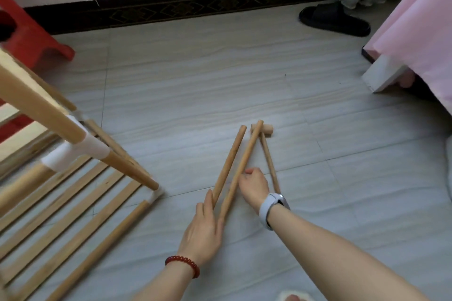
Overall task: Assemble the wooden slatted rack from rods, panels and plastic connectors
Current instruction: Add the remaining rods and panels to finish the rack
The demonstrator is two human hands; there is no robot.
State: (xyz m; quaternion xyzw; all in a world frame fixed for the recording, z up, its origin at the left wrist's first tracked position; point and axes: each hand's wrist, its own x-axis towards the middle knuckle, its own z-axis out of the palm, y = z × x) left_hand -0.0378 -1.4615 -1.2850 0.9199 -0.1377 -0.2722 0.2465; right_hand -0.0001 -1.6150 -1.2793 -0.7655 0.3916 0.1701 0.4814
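Two wooden rods lie on the grey floor, fanning away from me. My left hand [204,230] rests on the near end of the left rod [230,161], fingers fairly straight along it. My right hand [254,186] curls its fingers round the right rod [247,154] near its middle. A small wooden mallet [265,146] lies just right of the rods, head far, handle passing behind my right hand. The partly built slatted rack [73,203] lies at the left, its rods joined by a white plastic connector [80,149].
A red plastic stool [31,39] stands at the far left. Another person's foot in a black slipper [335,21] is at the back right by the wall. A bed with a pink cover [420,39] and a white leg [381,76] fills the right.
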